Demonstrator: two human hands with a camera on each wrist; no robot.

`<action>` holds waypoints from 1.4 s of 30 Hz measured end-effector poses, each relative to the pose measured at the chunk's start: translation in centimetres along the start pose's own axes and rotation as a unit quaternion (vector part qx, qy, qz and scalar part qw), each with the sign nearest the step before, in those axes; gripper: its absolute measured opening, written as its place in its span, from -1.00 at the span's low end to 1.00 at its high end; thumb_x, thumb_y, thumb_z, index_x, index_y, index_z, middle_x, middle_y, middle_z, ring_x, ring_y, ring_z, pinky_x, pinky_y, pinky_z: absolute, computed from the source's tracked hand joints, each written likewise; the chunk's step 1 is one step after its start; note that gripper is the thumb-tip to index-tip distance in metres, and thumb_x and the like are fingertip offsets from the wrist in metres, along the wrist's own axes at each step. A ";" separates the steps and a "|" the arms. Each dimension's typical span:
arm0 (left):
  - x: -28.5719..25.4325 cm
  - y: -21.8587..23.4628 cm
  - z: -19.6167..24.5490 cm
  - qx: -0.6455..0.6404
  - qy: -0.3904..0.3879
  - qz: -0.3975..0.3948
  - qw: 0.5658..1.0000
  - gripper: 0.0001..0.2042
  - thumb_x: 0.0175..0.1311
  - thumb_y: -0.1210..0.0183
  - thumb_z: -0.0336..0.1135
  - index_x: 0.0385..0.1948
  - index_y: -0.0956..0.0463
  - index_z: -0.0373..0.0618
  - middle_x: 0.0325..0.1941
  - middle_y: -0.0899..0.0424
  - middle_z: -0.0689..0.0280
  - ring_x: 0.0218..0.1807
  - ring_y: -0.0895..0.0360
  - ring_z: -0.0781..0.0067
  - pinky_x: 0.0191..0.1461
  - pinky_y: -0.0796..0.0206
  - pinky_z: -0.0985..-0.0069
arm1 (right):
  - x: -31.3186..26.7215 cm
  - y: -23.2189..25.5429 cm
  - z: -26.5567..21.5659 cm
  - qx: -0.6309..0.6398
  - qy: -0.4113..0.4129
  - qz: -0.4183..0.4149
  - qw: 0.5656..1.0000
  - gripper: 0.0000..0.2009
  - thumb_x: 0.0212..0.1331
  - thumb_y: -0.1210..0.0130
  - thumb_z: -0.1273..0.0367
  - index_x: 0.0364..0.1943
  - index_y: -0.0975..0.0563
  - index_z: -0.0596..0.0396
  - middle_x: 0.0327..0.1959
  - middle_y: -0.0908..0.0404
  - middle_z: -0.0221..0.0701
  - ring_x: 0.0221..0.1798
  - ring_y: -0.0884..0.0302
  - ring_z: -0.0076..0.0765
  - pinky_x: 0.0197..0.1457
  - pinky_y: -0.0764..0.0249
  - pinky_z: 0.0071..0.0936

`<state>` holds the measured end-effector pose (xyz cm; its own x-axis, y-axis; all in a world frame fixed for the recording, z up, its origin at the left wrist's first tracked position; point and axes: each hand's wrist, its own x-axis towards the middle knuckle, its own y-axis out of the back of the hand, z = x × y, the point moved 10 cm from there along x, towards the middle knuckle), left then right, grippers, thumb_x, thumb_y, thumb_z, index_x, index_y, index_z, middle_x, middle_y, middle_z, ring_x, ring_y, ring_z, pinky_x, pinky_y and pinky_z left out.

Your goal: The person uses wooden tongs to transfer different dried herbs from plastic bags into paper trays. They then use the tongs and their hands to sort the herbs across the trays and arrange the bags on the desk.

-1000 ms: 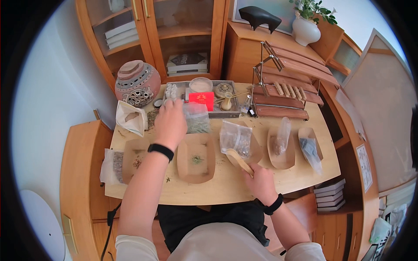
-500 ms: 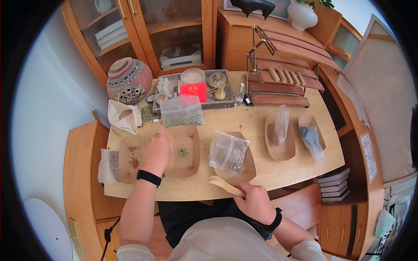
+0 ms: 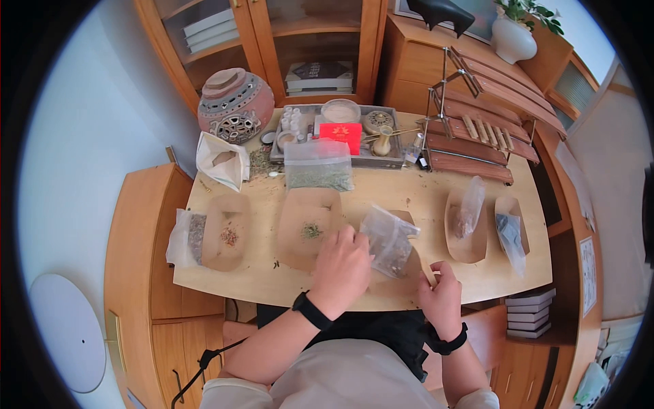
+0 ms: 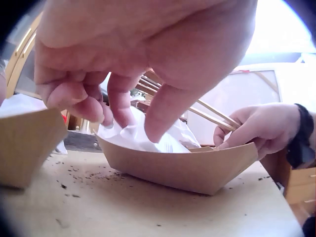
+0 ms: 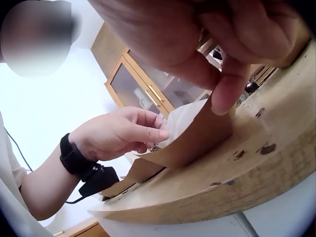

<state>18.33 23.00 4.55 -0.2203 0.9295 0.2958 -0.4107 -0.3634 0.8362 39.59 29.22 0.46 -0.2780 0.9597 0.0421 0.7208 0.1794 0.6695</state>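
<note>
My left hand (image 3: 344, 269) pinches the left edge of a clear zip bag (image 3: 390, 238) with thumb and fingertips. The bag lies tilted in a brown paper tray (image 4: 173, 170), with small dried bits at its lower end. My right hand (image 3: 439, 300) grips wooden tongs (image 3: 427, 271) at the tray's right side; the left wrist view shows their two slim arms (image 4: 215, 116) pointing up and left. In the right wrist view, the right fingertips sit right at the tray's edge and the tongs are mostly hidden.
Left of it stand a paper tray (image 3: 289, 252) with green herb and another (image 3: 218, 255) with reddish bits. A bag of green herb (image 3: 317, 178) lies behind. Two bagged trays stand right, near a wooden slatted rack (image 3: 470, 163). A grey tray (image 3: 388, 162) and clay pot (image 3: 235, 109) stand at the back.
My left hand has come from the herb bag at the back, past the left trays, to the clear zip bag. The right hand has shifted with the tongs, which now point upward beside that bag.
</note>
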 end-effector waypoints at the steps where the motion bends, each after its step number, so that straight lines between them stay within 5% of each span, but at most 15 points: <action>1: 0.2 0.3 0.3 -0.008 0.002 0.015 1.000 -0.81 0.11 -0.39 -0.45 -0.31 -0.55 -0.15 -0.22 -0.52 0.15 -0.07 -0.51 0.00 0.03 -0.40 0.18 | 0.1 0.1 0.1 0.009 -0.016 0.003 1.000 -0.82 0.25 -0.25 0.46 -0.15 -0.54 0.25 -0.54 -0.68 -0.12 -0.57 -0.63 -0.28 -0.47 -0.45 -0.36; 5: 1.1 0.5 0.7 -0.040 -0.001 0.024 0.999 -0.85 0.16 -0.34 -0.47 -0.32 -0.52 -0.14 -0.24 -0.54 0.17 -0.10 -0.51 0.00 0.00 -0.38 0.16 | 0.5 0.2 0.1 0.002 -0.012 0.005 1.000 -0.81 0.25 -0.25 0.46 -0.14 -0.54 0.25 -0.54 -0.68 -0.11 -0.57 -0.64 -0.27 -0.46 -0.46 -0.36; 7: 1.6 1.8 1.8 -0.065 -0.021 0.054 0.996 -0.87 0.21 -0.29 -0.52 -0.33 -0.48 -0.14 -0.26 -0.55 0.18 -0.15 -0.51 0.00 -0.04 -0.37 0.14 | 0.6 0.6 0.0 -0.014 -0.016 0.007 1.000 -0.78 0.15 -0.23 0.51 -0.12 -0.52 0.20 -0.49 -0.70 -0.04 -0.48 -0.67 0.07 -0.36 -0.55 -0.19; 13: 0.0 5.6 3.3 -0.071 -0.092 0.105 0.988 -0.88 0.24 -0.21 -0.56 -0.25 -0.49 -0.20 -0.09 -0.64 0.13 -0.08 -0.60 -0.05 -0.03 -0.48 0.18 | 1.3 2.1 -0.1 -0.087 0.045 0.041 0.994 -0.77 0.10 -0.20 0.54 -0.13 -0.51 0.16 -0.50 -0.66 -0.01 -0.43 -0.66 0.20 -0.35 -0.56 -0.09; 20: -4.3 6.6 3.2 -0.002 -0.115 0.086 0.990 -0.81 0.16 -0.22 -0.59 -0.19 -0.56 -0.26 0.04 -0.63 0.05 -0.03 -0.65 -0.05 -0.02 -0.56 0.20 | 1.3 3.0 0.8 -0.097 0.040 0.037 0.994 -0.77 0.09 -0.20 0.54 -0.14 -0.52 0.13 -0.50 -0.66 -0.01 -0.39 -0.67 0.24 -0.34 -0.57 -0.04; 24: -6.9 5.0 2.0 -0.006 -0.131 0.093 0.987 -0.77 0.15 -0.26 -0.55 -0.14 -0.58 -0.25 0.06 -0.61 0.01 -0.05 -0.66 0.01 -0.04 -0.58 0.23 | 1.3 3.9 -0.6 -0.088 0.035 0.033 0.995 -0.81 0.25 -0.24 0.45 -0.10 -0.52 0.14 -0.52 -0.64 -0.06 -0.45 -0.65 0.18 -0.37 -0.55 -0.15; 30: -9.4 3.5 -0.5 -0.103 -0.077 0.124 0.984 -0.79 0.31 -0.28 -0.46 -0.06 -0.60 -0.25 0.10 -0.63 -0.05 0.03 -0.67 -0.06 0.06 -0.58 0.21 | 1.1 6.5 -4.3 -0.066 0.038 -0.002 0.997 -0.82 0.39 -0.20 0.43 -0.05 -0.52 0.23 -0.44 -0.64 -0.11 -0.37 -0.68 0.04 -0.30 -0.54 -0.27; 33: -9.6 2.1 -2.0 -0.133 -0.029 0.121 0.983 -0.72 0.24 -0.37 -0.46 -0.02 -0.59 -0.19 0.18 -0.56 -0.06 0.11 -0.65 0.00 0.13 -0.58 0.23 | -0.3 5.9 -10.1 -0.090 0.209 -0.076 0.971 -0.81 0.23 -0.33 0.42 -0.12 -0.62 0.14 -0.35 -0.65 -0.24 -0.43 -0.61 -0.07 -0.37 -0.50 -0.28; 35: -9.9 3.2 -0.8 -0.123 -0.117 0.210 0.963 -0.71 0.15 -0.47 -0.54 -0.14 -0.57 -0.14 0.36 -0.33 -0.07 0.20 -0.61 -0.08 0.20 -0.61 0.18 | -0.9 5.9 -12.6 -0.136 0.253 -0.091 0.954 -0.80 0.18 -0.37 0.40 -0.15 -0.64 0.11 -0.38 -0.63 -0.30 -0.43 -0.60 -0.11 -0.38 -0.50 -0.28; 37: -9.7 2.8 -0.8 -0.134 -0.127 0.201 0.962 -0.65 0.13 -0.48 -0.53 -0.09 -0.54 -0.13 0.39 -0.28 -0.06 0.22 -0.60 -0.10 0.24 -0.61 0.16 | -1.8 5.4 -15.5 -0.196 0.336 -0.076 0.918 -0.75 0.01 -0.45 0.36 -0.21 -0.67 0.02 -0.45 -0.56 -0.42 -0.43 -0.58 -0.23 -0.44 -0.47 -0.30; 42: -9.8 0.4 -2.2 -0.165 -0.119 0.183 0.962 -0.61 0.10 -0.52 -0.48 -0.04 -0.57 -0.18 0.36 -0.35 -0.08 0.27 -0.57 -0.01 0.23 -0.58 0.27 | -2.1 3.5 -19.0 -0.293 0.375 -0.087 0.875 -0.80 -0.05 -0.39 0.39 -0.31 -0.64 0.02 -0.49 -0.47 -0.45 -0.43 -0.54 -0.32 -0.48 -0.46 -0.37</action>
<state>18.37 13.55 0.98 -0.2116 0.7096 0.6721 -0.6115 -0.6326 0.4753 30.63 23.71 16.74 -0.8475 0.4781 0.2306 0.2392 -0.0439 0.9700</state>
